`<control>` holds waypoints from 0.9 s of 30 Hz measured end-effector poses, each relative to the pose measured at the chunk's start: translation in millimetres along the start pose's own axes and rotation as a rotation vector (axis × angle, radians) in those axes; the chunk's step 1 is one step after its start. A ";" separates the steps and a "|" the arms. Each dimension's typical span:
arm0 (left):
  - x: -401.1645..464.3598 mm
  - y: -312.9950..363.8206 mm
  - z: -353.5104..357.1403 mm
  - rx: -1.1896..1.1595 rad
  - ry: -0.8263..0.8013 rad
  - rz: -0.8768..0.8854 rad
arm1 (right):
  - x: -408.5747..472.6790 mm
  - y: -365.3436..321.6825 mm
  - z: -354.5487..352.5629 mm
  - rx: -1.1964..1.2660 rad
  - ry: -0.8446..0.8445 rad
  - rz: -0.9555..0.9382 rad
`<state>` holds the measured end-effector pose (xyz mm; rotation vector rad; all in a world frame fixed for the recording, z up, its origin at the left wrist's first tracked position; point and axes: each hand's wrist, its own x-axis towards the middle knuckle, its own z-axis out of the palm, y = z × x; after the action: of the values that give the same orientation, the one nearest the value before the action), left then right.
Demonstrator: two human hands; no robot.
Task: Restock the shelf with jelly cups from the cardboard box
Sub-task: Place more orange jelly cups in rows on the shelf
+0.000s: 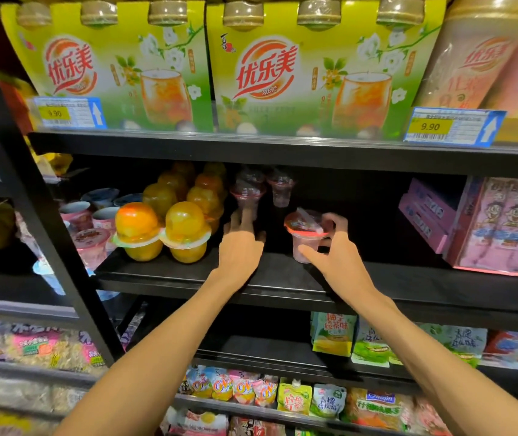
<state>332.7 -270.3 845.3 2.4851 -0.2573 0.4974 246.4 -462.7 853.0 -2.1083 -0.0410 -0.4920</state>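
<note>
Both hands are up on the black shelf [169, 272]. Right hand [339, 247] is wrapped around a pink jelly cup [306, 236] standing near the front. Left hand [242, 243] reaches flat, fingers out, touching another pink cup [248, 196] farther back. Orange fruit cups [163, 228] sit left.

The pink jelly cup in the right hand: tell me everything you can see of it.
The pink jelly cup is a small clear plastic tumbler with pale pink contents, sealed by a red-rimmed printed foil lid, apparently with a small wrapped piece lying on top. It stands upright, tipped slightly, on the black middle shelf, to the right of the stacked pink cups further back. The right hand grips it, thumb across the front near its base, fingers curled round the far side by the lid. The left hand does not touch it.
</note>
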 end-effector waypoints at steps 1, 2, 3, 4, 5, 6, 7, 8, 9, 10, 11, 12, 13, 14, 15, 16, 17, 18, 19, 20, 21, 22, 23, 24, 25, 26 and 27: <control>-7.3 -0.9 -4.9 0.044 -0.025 0.016 | 5.6 1.0 0.5 -0.009 -0.015 0.001; -14.4 -2.2 -10.8 0.093 -0.040 0.034 | 11.6 2.5 1.5 -0.018 -0.031 0.003; -21.0 -3.4 -16.9 0.136 -0.046 0.059 | 19.0 3.9 3.4 -0.026 -0.045 0.007; -27.8 -5.9 -22.8 0.165 -0.052 0.092 | 27.4 6.1 5.4 -0.032 -0.056 0.017; -34.8 -9.3 -27.9 0.175 -0.062 0.129 | 37.0 8.7 7.5 -0.032 -0.065 0.038; -42.1 -13.4 -32.1 0.167 -0.071 0.169 | 47.1 10.2 10.1 -0.033 -0.073 0.072; -49.6 -17.9 -35.3 0.144 -0.079 0.202 | 56.9 11.1 12.7 -0.044 -0.082 0.106; -56.4 -22.4 -37.9 0.113 -0.085 0.224 | 65.9 12.5 15.9 -0.069 -0.087 0.128; -63.0 -26.2 -40.1 0.085 -0.092 0.238 | 73.2 13.3 19.4 -0.097 -0.088 0.126; -68.7 -29.9 -40.3 0.072 -0.095 0.253 | 78.6 14.1 23.1 -0.119 -0.081 0.116; -73.8 -32.7 -39.7 0.084 -0.087 0.275 | 83.2 14.1 26.3 -0.132 -0.070 0.105; -77.4 -35.5 -37.7 0.109 -0.069 0.302 | 87.0 13.8 29.2 -0.135 -0.062 0.101; -79.9 -36.6 -35.9 0.123 -0.046 0.322 | 91.0 13.7 32.1 -0.129 -0.057 0.097; -81.2 -37.4 -34.1 0.119 -0.024 0.324 | 94.4 13.6 34.9 -0.122 -0.054 0.092; -81.6 -37.2 -32.6 0.110 -0.010 0.316 | 97.8 13.4 37.9 -0.118 -0.047 0.087; -81.3 -36.8 -31.4 0.112 0.000 0.307 | 101.3 13.5 40.4 -0.118 -0.037 0.085; -80.9 -36.1 -30.5 0.125 0.004 0.300 | 104.8 13.5 42.6 -0.122 -0.028 0.080; -80.8 -36.0 -29.3 0.138 0.003 0.293 | 107.7 13.7 45.1 -0.128 -0.023 0.074; -81.4 -36.0 -28.4 0.141 0.000 0.286 | 110.1 13.8 47.4 -0.133 -0.019 0.070; -82.0 -36.5 -27.3 0.138 0.000 0.280 | 112.7 14.1 49.3 -0.133 -0.014 0.067; -82.6 -37.0 -26.6 0.133 -0.001 0.274 | 115.6 14.9 51.2 -0.129 -0.009 0.068; -83.0 -37.4 -26.2 0.130 -0.002 0.268 | 118.0 15.2 53.0 -0.121 -0.006 0.067; -83.1 -37.4 -26.2 0.130 -0.002 0.265 | 120.1 16.0 54.5 -0.112 -0.004 0.069; -82.8 -37.6 -26.0 0.129 0.001 0.264 | 122.0 17.0 55.8 -0.103 -0.002 0.070; -82.6 -37.6 -25.8 0.127 0.004 0.265 | 123.7 17.9 56.6 -0.096 -0.001 0.071; -82.6 -37.8 -25.6 0.125 0.006 0.265 | 125.0 18.3 57.3 -0.089 -0.003 0.071; -82.5 -37.9 -25.5 0.125 0.005 0.264 | 126.3 18.4 57.8 -0.082 -0.004 0.070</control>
<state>261.0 -218.8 811.9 2.5835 -0.5737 0.6456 385.4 -446.1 856.1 -2.1834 0.0507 -0.4542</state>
